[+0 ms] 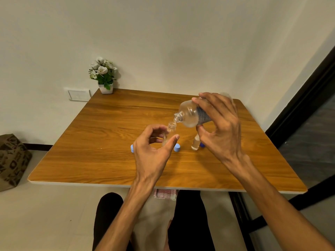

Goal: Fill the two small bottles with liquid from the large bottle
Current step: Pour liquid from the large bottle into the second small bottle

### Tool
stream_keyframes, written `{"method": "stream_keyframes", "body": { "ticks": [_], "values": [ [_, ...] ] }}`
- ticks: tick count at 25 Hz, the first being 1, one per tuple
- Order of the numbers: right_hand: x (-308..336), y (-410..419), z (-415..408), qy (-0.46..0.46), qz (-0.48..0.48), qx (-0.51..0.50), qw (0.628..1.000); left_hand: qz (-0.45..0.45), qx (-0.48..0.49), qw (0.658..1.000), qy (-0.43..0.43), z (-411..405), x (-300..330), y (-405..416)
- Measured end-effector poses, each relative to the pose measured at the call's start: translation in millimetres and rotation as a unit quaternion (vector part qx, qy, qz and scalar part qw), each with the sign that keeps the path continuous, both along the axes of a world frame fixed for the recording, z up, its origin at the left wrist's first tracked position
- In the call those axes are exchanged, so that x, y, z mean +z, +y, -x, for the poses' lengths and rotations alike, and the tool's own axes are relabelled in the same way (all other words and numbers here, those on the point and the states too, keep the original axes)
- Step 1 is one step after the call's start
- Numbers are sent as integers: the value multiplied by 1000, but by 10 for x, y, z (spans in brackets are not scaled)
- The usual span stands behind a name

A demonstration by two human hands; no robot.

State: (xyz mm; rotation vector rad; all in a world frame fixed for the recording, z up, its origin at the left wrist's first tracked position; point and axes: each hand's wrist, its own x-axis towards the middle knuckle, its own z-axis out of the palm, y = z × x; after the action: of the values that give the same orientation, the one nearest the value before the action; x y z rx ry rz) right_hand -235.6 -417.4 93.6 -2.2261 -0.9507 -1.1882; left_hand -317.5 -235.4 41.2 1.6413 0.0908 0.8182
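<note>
A person sits at a wooden table (112, 142), both bare forearms reaching over its near edge. The right hand (220, 127) grasps the large bottle (190, 114), a clear one with a dark label, fingers wrapped over the top and thumb beneath; the bottle is tipped nearly horizontal above the table, its uncapped mouth pointing down and to the left. The left hand (152, 151) holds a small bottle (169, 133) upright between curled fingers and an outstretched thumb, its open neck just beneath the large bottle's mouth (whether the two rims touch cannot be told from here). Clear liquid lies along the lower side of the large bottle; no stream can be made out between the mouths.

A second small bottle (195, 143) stands upright on the table just below the right hand, uncapped, with clear liquid inside. A light blue cap (177, 147) lies on the table between the two small bottles, and another blue cap (132, 148) shows partly behind the left hand. A darker blue object (202, 144) sits behind the second small bottle, largely hidden. At the far left corner of the table stands a potted plant (104, 75) with white flowers, against the wall.
</note>
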Motion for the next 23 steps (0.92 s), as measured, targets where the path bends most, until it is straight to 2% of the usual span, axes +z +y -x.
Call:
{"method": "stream_keyframes", "body": {
  "ticks": [23],
  "values": [
    [35,37,13,-14,21,2,1000,7,-2,1000,17,21,-11,13]
  ]
}}
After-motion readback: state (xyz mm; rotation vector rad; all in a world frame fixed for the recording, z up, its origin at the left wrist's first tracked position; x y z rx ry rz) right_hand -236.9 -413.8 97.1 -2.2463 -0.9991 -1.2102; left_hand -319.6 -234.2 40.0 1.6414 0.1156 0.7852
